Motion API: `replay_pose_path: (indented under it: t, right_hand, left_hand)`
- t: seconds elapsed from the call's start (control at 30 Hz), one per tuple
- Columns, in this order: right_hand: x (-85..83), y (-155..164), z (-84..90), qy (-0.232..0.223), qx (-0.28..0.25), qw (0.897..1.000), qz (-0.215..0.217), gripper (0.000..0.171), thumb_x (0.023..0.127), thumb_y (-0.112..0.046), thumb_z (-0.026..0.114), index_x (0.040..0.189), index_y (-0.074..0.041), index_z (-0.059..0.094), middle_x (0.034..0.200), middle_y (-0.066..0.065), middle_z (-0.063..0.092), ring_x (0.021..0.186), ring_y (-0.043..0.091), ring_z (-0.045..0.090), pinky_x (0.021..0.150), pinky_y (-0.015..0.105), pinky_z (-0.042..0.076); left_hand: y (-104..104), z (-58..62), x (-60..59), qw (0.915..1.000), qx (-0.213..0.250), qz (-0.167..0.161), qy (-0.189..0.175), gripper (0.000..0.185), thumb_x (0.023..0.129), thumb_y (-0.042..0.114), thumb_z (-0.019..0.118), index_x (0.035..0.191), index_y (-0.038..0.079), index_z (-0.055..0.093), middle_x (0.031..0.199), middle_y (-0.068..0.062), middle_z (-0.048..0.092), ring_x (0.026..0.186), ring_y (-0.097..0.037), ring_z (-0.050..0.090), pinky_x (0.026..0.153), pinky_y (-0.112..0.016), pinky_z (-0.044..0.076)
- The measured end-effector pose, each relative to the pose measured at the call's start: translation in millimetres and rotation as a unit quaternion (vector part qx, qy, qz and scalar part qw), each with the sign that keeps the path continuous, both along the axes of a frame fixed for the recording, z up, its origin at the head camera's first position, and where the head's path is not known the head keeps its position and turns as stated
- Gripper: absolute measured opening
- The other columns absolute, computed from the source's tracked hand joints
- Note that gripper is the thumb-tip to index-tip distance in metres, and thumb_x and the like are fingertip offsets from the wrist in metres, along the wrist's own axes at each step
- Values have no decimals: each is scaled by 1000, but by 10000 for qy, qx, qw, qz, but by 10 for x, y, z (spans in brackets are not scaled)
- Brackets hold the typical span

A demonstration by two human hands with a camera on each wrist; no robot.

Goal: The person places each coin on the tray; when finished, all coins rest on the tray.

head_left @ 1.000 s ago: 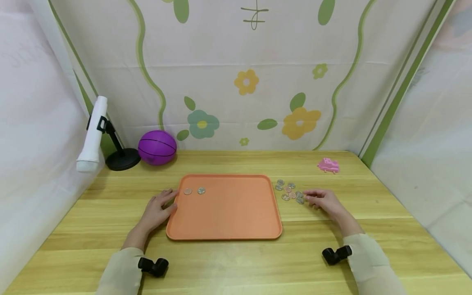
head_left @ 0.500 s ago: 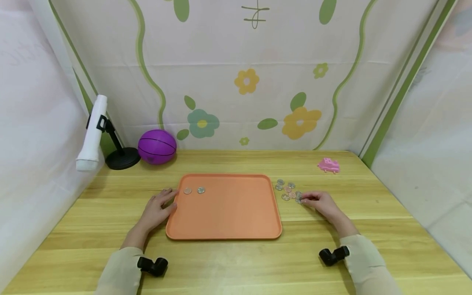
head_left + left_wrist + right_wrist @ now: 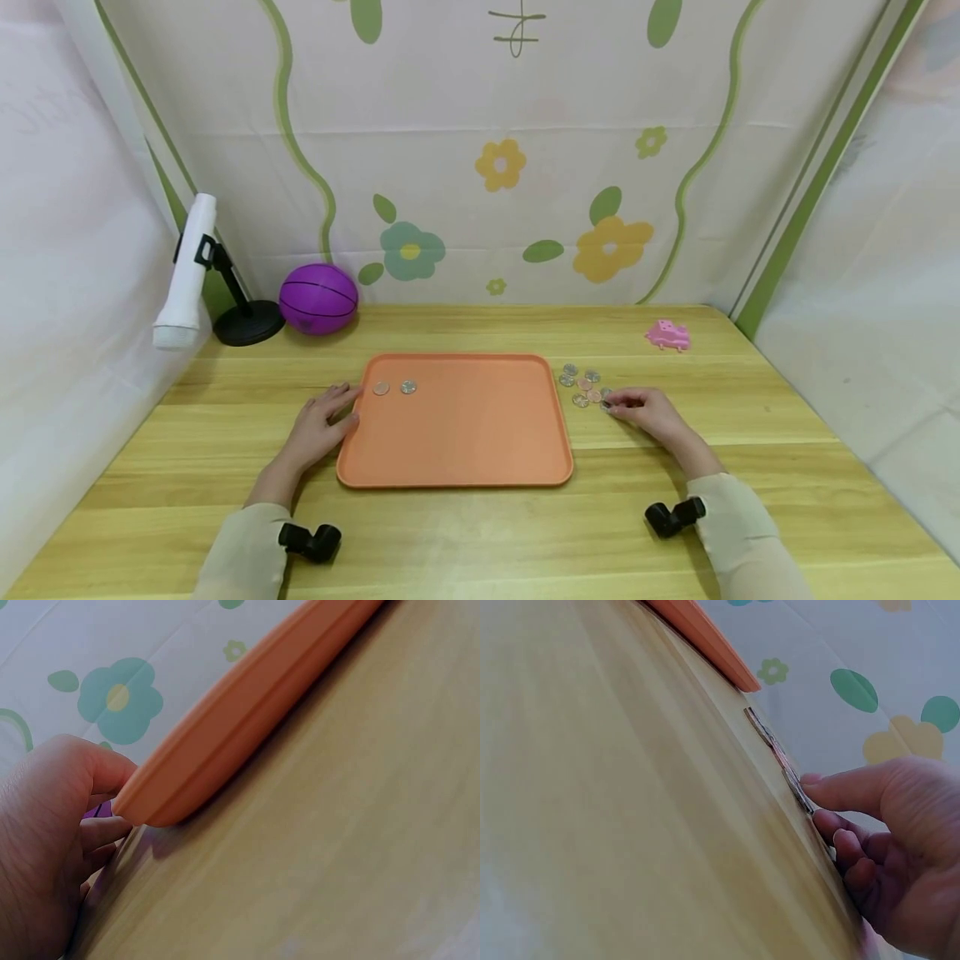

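Note:
An orange tray (image 3: 456,450) lies on the table with two coins in it, a copper-toned coin (image 3: 381,388) and a silver coin (image 3: 408,387). My left hand (image 3: 321,425) rests at the tray's left side, fingers loosely extended and touching its rim. Several loose coins (image 3: 581,401) lie right of the tray, silver and copper-toned. At their right edge my right hand (image 3: 651,415) pinches a silver coin (image 3: 605,406) between thumb and fingertips, low at the table. In the right wrist view, the thumb meets the coin (image 3: 798,792) and the other fingers curl beneath.
At the back left stand a white microphone (image 3: 187,275) on a black stand (image 3: 247,322) and a purple ball (image 3: 318,300). A small pink toy (image 3: 667,335) sits at the back right. Patterned cloth (image 3: 465,108) encloses the wooden table (image 3: 487,542).
My right hand has moved slightly left onto the nearest coins and its fingertips have closed on one. The left hand and tray have stayed in place.

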State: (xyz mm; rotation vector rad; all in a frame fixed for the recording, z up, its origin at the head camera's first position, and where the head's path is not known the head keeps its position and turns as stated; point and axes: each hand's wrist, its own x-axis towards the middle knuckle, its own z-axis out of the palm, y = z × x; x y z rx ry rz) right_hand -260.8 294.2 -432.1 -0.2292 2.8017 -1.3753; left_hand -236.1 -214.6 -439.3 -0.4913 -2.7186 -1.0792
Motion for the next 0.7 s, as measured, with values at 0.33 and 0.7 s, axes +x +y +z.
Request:
replay_pose_path:
  t: [0.33, 0.7]
  right_hand:
    - [-11, -22, 20, 50, 204, 9998, 44, 22, 76, -8, 63, 97, 1, 65, 85, 8, 59, 71, 17, 48, 61, 30, 41]
    - [-5, -26, 29, 300, 278, 9982, 445, 18, 75, -2, 64, 93, 3, 64, 79, 7, 57, 69, 18, 47, 57, 26, 41]
  left_hand:
    - [-3, 0, 1, 10000, 4, -36, 11, 43, 83, 15, 54, 122, 0, 48, 126, -27, 37, 120, -42, 23, 93, -59, 9]
    - [-4, 2, 4, 10000, 3, -58, 75, 43, 83, 15, 55, 122, -1, 48, 125, -28, 37, 119, -43, 24, 92, -59, 9]
